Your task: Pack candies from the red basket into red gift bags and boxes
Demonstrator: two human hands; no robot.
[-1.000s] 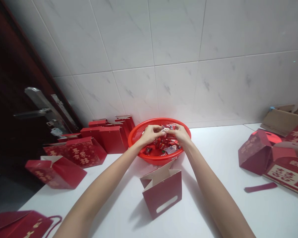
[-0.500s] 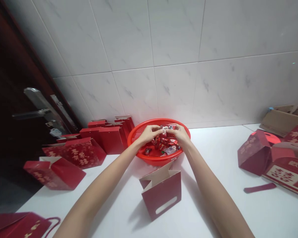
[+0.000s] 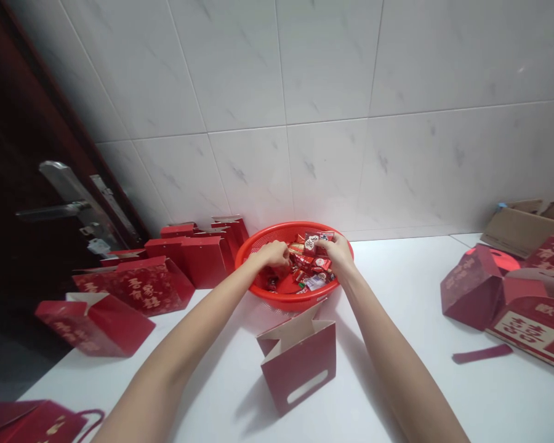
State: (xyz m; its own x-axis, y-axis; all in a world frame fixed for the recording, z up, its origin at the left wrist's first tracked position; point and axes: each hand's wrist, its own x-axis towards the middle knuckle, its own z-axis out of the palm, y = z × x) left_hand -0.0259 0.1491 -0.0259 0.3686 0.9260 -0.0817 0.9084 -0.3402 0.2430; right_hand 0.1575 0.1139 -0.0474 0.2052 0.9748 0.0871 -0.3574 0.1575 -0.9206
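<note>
Hands were both inside red basket (image 3: pixel 258 246) on white counter (image 3: pixel 397 369). Left hand (image 3: pixel 272 254) was curled down among wrapped candies (image 3: pixel 307 271), grip unclear. Right hand (image 3: pixel 337 249) pinched a small candy packet (image 3: pixel 311 243). Open red gift bag (image 3: pixel 300 363) stood just in front of basket.

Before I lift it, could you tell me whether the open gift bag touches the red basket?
Cannot tell: in the head view, the gift bag flap overlaps the basket rim, hiding any gap.

Left hand (image 3: pixel 273 253) now apart, lower among sweets (image 3: pixel 307 271).
</note>
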